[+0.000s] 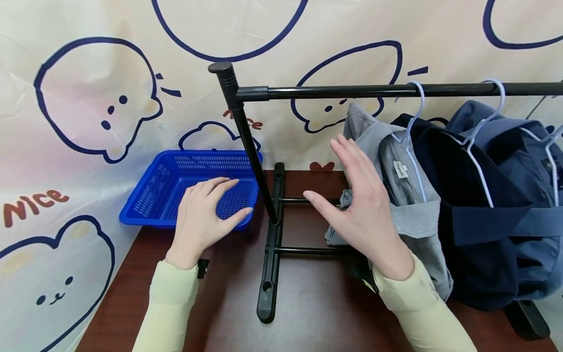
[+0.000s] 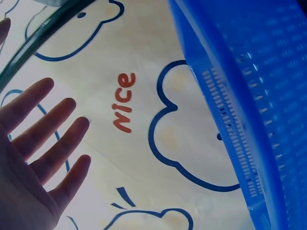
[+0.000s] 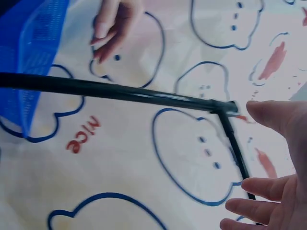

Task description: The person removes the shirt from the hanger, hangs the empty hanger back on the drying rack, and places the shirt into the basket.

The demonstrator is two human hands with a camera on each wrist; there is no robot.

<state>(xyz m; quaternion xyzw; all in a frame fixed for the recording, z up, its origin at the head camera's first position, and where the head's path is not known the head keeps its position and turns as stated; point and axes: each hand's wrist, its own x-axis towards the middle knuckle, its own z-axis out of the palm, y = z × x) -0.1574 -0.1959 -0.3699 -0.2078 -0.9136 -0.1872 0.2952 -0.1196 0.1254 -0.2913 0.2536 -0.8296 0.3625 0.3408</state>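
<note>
With my left hand point(image 1: 200, 225) and right hand point(image 1: 367, 210) spread, empty, I judge hanging done, nothing visibly left: clothes point(image 1: 484, 264) on the rail point(image 1: 325, 92) toward the table's point(image 1: 316, 298) right edge, basket point(image 1: 149, 195) at its back-left corner.

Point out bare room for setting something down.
Bare table shows between the left sleeve and the rack's foot, and between that foot and the right sleeve, nearer than the crossbars. The basket looks bare where visible. Crowded: at right, where clothes hang.
</note>
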